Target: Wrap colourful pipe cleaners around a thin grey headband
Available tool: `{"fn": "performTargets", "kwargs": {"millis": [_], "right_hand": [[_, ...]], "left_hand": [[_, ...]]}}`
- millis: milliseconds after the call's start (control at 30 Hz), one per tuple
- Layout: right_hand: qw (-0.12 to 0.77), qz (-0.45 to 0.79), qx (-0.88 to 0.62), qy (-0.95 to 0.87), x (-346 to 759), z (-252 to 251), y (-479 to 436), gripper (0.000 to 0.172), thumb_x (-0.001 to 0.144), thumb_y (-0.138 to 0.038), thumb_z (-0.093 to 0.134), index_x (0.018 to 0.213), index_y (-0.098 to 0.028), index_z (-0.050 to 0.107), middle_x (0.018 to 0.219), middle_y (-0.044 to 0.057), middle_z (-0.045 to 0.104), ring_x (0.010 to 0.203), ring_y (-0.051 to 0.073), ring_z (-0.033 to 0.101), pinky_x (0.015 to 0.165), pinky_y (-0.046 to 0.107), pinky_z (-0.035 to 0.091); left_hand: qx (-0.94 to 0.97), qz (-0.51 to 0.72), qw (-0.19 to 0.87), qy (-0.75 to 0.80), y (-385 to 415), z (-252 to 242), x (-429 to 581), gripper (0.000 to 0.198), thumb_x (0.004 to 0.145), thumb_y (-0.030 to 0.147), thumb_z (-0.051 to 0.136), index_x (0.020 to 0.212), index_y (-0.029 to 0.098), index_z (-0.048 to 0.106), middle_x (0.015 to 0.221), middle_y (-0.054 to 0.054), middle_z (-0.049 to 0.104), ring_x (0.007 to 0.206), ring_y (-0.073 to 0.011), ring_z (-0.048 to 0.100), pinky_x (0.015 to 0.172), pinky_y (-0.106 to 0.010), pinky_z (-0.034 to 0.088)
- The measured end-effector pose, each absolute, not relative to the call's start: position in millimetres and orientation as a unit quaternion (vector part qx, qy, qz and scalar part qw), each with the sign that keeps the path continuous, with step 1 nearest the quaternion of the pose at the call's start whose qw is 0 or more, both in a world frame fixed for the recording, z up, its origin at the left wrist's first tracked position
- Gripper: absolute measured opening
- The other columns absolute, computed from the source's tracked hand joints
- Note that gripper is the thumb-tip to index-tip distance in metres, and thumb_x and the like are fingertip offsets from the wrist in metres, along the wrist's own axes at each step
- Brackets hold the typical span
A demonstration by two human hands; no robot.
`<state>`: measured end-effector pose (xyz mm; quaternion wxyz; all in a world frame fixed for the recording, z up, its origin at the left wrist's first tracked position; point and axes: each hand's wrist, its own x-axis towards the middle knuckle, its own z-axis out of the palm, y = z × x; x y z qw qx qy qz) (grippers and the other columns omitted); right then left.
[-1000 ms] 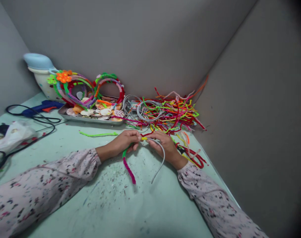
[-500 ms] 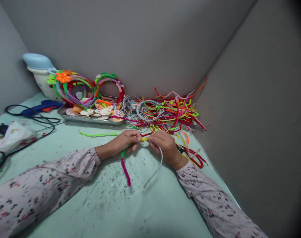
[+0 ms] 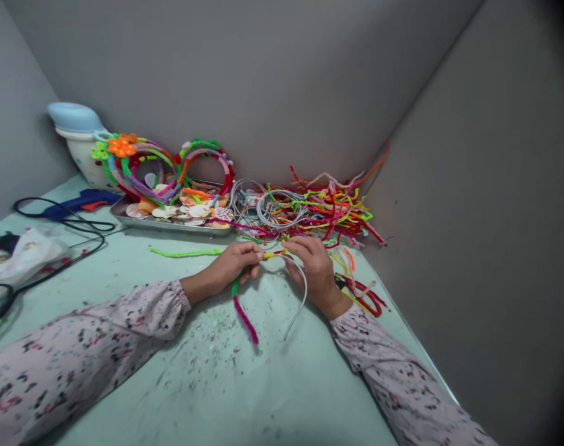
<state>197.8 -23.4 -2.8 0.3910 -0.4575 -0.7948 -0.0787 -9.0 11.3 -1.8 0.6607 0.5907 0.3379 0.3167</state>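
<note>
Holding a partly wrapped wire headband between both hands, over the middle of the surface, with left and right about equally near. Running the arched crown sideways from the left hand toward the right hand, roughly parallel to the far edge of the surface. Pointing both legs toward the near edge: the green-and-magenta chenille-wrapped leg below the left grip, the bare grey leg beside the right palm.

Gripping the crown between left thumb and fingers, at the left end of the visible yellow chenille stem. Appearing to pinch the right end of that stem in the right fingertips, just beyond the wire; leaving any contact of right fingers with the wire impossible to tell.

Locating the headband on the near side of the shell tray and of the heap of loose chenille stems, the latter lying toward the far right corner, just beyond the right hand. Locating a light green chenille stem just beyond the left wrist, lying nearly parallel to the far edge
</note>
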Motion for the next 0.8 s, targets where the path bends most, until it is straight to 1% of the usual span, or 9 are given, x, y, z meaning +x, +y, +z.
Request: {"fn": "performTargets", "kwargs": {"millis": [67,133,200,267,333,367,533,667,800], "right_hand": [[0.438,-0.057,-0.493,-0.75,198,-4,-23,0.017,0.086,-0.026,0.056,0.1,-0.021,0.064,0.098,0.009,0.063,0.095,0.024,0.055,0.085,0.04,0.045],[0.475,0.015,-0.528,-0.704,198,-5,-21,0.016,0.087,-0.031,0.055,0.091,-0.02,0.065,0.087,0.007,0.064,0.082,0.021,0.057,0.077,0.036,0.047],[0.492,0.155,-0.549,-0.657,198,-7,-20,0.026,0.088,-0.041,0.051,0.085,-0.019,0.065,0.078,0.004,0.064,0.071,0.018,0.057,0.067,0.031,0.047],[0.487,0.322,-0.541,-0.606,198,-8,-17,0.036,0.088,-0.048,0.048,0.082,-0.017,0.066,0.072,0.004,0.064,0.065,0.016,0.058,0.062,0.028,0.047],[0.464,0.439,-0.516,-0.57,197,-9,-16,0.04,0.086,-0.052,0.049,0.083,-0.016,0.066,0.07,0.004,0.065,0.063,0.014,0.058,0.058,0.026,0.046],[0.452,0.472,-0.506,-0.563,196,-9,-16,0.04,0.085,-0.052,0.051,0.084,-0.015,0.067,0.07,0.004,0.065,0.062,0.014,0.058,0.056,0.025,0.045],[0.411,0.504,-0.49,-0.581,192,-4,-19,0.036,0.083,-0.048,0.057,0.081,-0.014,0.068,0.074,0.005,0.067,0.063,0.012,0.058,0.052,0.022,0.041],[0.41,0.524,-0.488,-0.565,188,-2,-21,0.027,0.081,-0.041,0.059,0.079,-0.015,0.067,0.072,0.003,0.067,0.061,0.011,0.058,0.051,0.02,0.039],[0.406,0.562,-0.494,-0.525,186,-2,-21,0.023,0.079,-0.036,0.06,0.078,-0.013,0.067,0.07,0.003,0.066,0.058,0.009,0.057,0.047,0.018,0.036]], "left_hand": [[0.582,0.331,0.66,0.34,12,-2,-8,0.014,0.081,0.031,0.055,0.081,0.017,0.052,0.052,0.004,0.055,0.034,-0.0042,0.038,0.035,-0.016,0.025],[0.579,0.339,0.656,0.344,12,-3,-8,0.014,0.081,0.031,0.054,0.081,0.017,0.052,0.053,0.004,0.055,0.034,-0.0039,0.038,0.035,-0.016,0.025],[0.581,0.343,0.65,0.35,12,-2,-8,0.014,0.082,0.031,0.054,0.082,0.017,0.053,0.053,0.004,0.056,0.035,-0.0038,0.038,0.035,-0.017,0.025],[0.589,0.342,0.64,0.356,11,-2,-8,0.014,0.082,0.031,0.055,0.082,0.017,0.053,0.054,0.004,0.056,0.036,-0.0037,0.039,0.036,-0.017,0.026],[0.603,0.337,0.629,0.357,10,-1,-8,0.014,0.082,0.03,0.054,0.082,0.017,0.053,0.054,0.004,0.055,0.036,-0.0039,0.039,0.037,-0.017,0.026],[0.611,0.333,0.624,0.356,10,-1,-8,0.014,0.083,0.03,0.054,0.083,0.017,0.053,0.054,0.004,0.055,0.037,-0.0041,0.039,0.037,-0.017,0.026],[0.639,0.32,0.608,0.347,9,-2,-8,0.014,0.085,0.031,0.052,0.083,0.017,0.052,0.055,0.004,0.056,0.038,-0.0047,0.04,0.037,-0.017,0.028],[0.643,0.312,0.606,0.349,9,-2,-8,0.016,0.085,0.032,0.052,0.084,0.016,0.053,0.055,0.004,0.055,0.037,-0.0045,0.04,0.037,-0.017,0.028],[0.646,0.307,0.604,0.352,8,-1,-8,0.017,0.085,0.033,0.052,0.083,0.016,0.053,0.056,0.004,0.056,0.037,-0.0044,0.039,0.036,-0.017,0.028]]}}
